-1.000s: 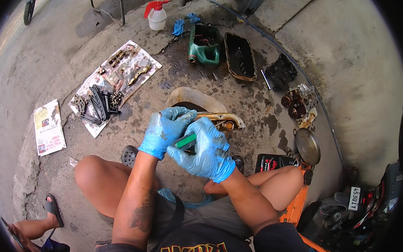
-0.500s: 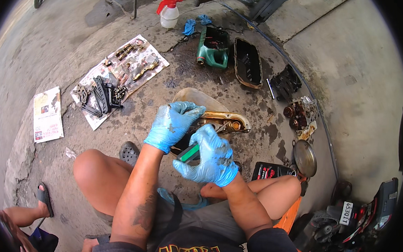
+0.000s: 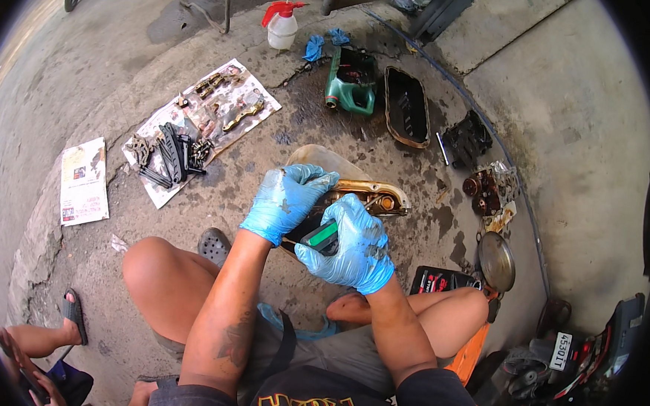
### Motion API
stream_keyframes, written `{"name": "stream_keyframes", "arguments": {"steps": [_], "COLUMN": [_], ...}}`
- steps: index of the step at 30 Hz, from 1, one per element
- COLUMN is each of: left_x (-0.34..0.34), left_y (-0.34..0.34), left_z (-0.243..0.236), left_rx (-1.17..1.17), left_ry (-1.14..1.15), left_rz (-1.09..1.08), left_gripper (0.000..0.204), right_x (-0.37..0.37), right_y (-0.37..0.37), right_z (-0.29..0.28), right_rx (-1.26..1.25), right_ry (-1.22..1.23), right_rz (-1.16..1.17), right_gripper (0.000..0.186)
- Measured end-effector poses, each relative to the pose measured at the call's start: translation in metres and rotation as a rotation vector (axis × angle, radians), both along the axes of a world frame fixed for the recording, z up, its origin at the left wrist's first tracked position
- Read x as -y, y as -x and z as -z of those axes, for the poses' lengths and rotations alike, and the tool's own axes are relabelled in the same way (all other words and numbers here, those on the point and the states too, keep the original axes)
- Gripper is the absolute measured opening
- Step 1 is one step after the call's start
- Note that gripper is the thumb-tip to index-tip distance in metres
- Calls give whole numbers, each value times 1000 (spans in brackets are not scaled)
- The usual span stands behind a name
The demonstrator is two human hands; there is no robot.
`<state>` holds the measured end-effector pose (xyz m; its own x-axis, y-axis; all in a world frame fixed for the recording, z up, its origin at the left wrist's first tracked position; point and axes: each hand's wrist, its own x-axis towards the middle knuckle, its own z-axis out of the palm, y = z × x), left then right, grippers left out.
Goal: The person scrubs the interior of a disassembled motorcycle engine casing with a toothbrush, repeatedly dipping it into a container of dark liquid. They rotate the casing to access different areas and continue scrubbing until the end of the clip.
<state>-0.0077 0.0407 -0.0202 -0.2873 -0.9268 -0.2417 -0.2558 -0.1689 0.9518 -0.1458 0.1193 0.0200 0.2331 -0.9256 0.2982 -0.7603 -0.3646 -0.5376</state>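
Note:
My left hand (image 3: pixel 286 201), in a blue glove stained with grime, pinches the left end of an oily, gold-brown metal engine cover (image 3: pixel 393 191). My right hand (image 3: pixel 356 246), gloved the same way, is closed around a tool with a green-and-black handle (image 3: pixel 321 237). Its working end is mostly hidden by my fingers, which lie against the cover's near side. Behind the cover, a pale shallow tray (image 3: pixel 320 156) lies on the ground, and its near part is hidden by my hands.
Small engine parts lie on printed paper (image 3: pixel 229 134) at left. Beyond stand a spray bottle (image 3: pixel 282 31), a cut green jug (image 3: pixel 353 82) and an oil pan (image 3: pixel 407 107). Greasy parts (image 3: pixel 489 191) and a round pan (image 3: pixel 496 262) lie right. Another person's foot (image 3: pixel 72 318) shows lower left.
My right hand has turned slightly, its thumb drawn in closer to the cover, and the tool's handle sits at a different tilt. My left hand keeps its hold. The whole view has shifted slightly.

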Motion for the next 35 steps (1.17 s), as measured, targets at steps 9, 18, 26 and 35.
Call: {"name": "stream_keyframes", "arguments": {"steps": [9,18,26,35], "left_x": [2,1,-1,-8], "left_y": [-3,3,-5,-3], "left_z": [14,-5,4,-14], "left_rx": [-17,83,219,35], "left_ry": [-94,21,409,164], "left_rz": [3,-16,152,25], "left_gripper": [31,32,32,31], "right_x": [-6,-1,2,-10], "right_y": [-9,5,4,9], "right_z": [0,2,-1,-22], "right_rx": [82,281,382,-29], "right_ry": [32,3,48,22], "right_rz": [-78,-121,-177,-118], "right_gripper": [46,46,59,59]}}
